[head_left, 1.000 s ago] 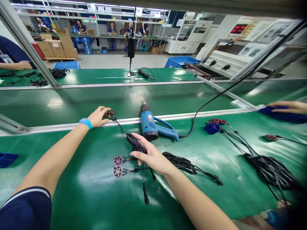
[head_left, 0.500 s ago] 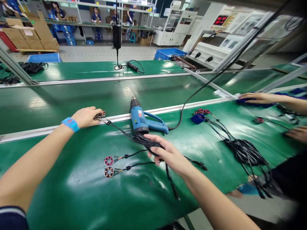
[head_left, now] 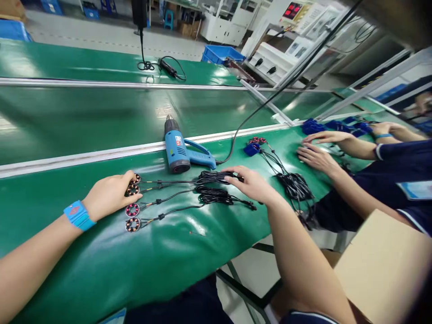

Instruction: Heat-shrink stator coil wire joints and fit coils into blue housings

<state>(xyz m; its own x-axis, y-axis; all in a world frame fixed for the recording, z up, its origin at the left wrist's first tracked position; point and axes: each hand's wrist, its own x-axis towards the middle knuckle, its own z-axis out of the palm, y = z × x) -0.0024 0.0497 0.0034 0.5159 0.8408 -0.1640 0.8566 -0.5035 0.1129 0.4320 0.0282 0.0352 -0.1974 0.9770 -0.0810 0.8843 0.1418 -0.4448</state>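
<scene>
My left hand, with a blue wristband, is closed on two ring-shaped motor stators with copper windings, at the mat's surface. Just below it, a stator with red windings and another with copper windings lie in the same column. Black leads run right from the stators. My right hand has its thumb and fingers around the right end of the upper coiled cable bundle. A second cable bundle lies right below that one. Behind them rests a blue heat gun, nozzle pointing away.
Right of my hand lie a blue-wrapped stator, red-wound stators and a cable bundle. A co-worker's hands are farther right, near blue pieces. A cardboard box stands at lower right. The heat gun's cord rises rightward.
My left hand has brought its stators toward me, above the other two. My right hand has laid the cable bundle out beside the other bundle. The view has turned right and down.
</scene>
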